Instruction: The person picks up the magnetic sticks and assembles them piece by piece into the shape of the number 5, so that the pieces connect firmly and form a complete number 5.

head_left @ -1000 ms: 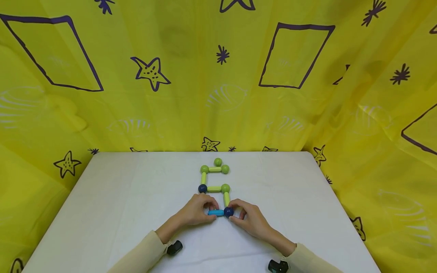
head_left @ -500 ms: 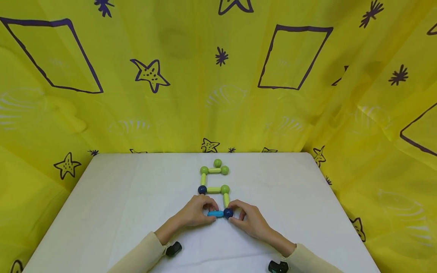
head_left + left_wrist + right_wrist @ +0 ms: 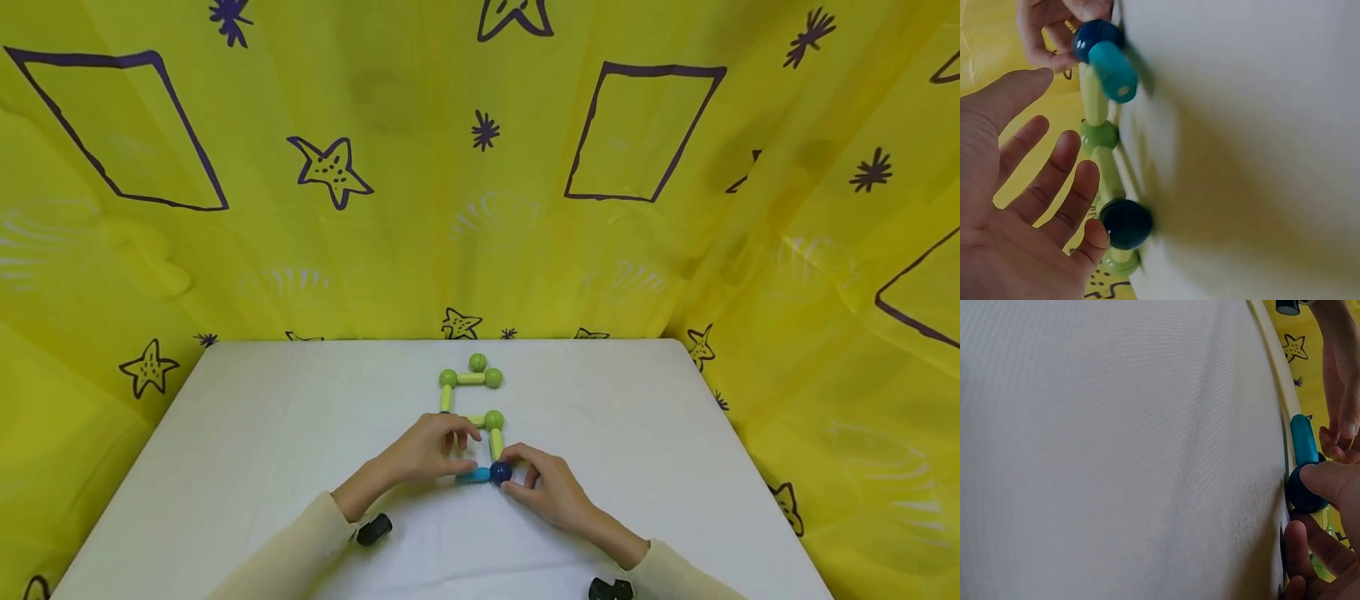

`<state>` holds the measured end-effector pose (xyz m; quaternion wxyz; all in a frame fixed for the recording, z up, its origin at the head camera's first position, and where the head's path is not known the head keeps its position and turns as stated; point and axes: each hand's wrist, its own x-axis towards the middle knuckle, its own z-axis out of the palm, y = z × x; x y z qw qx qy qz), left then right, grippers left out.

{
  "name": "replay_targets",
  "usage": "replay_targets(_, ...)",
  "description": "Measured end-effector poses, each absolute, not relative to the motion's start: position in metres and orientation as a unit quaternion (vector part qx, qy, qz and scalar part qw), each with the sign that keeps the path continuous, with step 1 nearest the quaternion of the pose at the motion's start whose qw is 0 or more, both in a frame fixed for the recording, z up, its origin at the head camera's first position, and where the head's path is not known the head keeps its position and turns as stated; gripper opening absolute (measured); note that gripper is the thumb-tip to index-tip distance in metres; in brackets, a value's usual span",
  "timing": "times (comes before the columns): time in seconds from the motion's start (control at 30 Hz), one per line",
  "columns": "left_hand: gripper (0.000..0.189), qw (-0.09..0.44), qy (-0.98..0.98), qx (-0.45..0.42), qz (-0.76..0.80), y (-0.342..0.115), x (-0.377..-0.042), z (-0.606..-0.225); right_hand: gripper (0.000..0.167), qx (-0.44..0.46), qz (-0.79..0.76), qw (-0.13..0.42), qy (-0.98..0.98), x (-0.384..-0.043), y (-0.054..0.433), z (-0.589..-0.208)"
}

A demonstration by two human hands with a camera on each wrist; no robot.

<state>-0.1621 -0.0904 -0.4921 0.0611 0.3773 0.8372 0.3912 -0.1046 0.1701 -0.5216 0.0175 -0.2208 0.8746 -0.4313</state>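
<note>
My right hand pinches a dark blue ball between thumb and fingers. A light blue rod sticks out leftward from that ball; its free end shows in the left wrist view. Over the rod hovers my left hand, fingers spread and holding nothing. From the held ball a pale green rod leads up to a green ball. More green rods and balls continue the zigzag chain away from me. A second dark blue ball, at a bend, is mostly hidden by my left hand in the head view.
A separate green ball sits just beyond the chain's far rod. The white-covered table reaches back to a yellow patterned curtain, which also runs along both sides.
My left hand has let go of the light blue rod, spreading its fingers and lifting slightly away. The right hand keeps its pinch on the dark blue ball.
</note>
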Motion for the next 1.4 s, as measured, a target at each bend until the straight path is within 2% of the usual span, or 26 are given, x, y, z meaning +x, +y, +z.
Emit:
replay_targets(0.57,0.035,-0.006,0.859,0.331,0.39,-0.097,-0.227,-0.462,0.034,-0.213,-0.427,0.025,0.878,-0.101,0.169,-0.525)
replay_targets(0.9,0.041,0.017,0.88,0.237,0.411,-0.085,-0.264,-0.458,0.034,-0.217,-0.43,0.02,0.876,-0.101,0.168,-0.521)
replay_targets(1.4,0.05,0.086,0.894,0.141,0.416,-0.062,-0.289,-0.465,0.034,-0.212,-0.43,0.014,0.878,-0.103,0.17,-0.525)
